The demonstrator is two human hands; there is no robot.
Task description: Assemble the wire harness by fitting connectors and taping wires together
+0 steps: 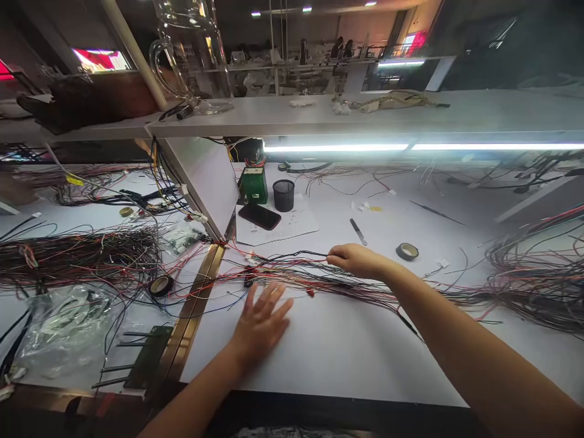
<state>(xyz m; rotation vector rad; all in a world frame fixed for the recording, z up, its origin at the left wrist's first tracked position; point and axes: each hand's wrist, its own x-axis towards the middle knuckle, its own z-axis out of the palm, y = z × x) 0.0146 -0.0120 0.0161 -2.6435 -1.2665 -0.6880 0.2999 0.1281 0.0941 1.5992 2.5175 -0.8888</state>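
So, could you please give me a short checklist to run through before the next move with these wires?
1. Right hand gripping: ok, it pinches wires at the bundle's far side.
2. Left hand free: ok, spread open at the near side, with nothing visible in its grasp.
3. Wires separated: not ok, many strands cross and overlap.
4. Number of strands pinched: cannot tell, the right hand hides them.
5. Phone clear of the bundle: ok, it lies beyond, on a paper sheet.
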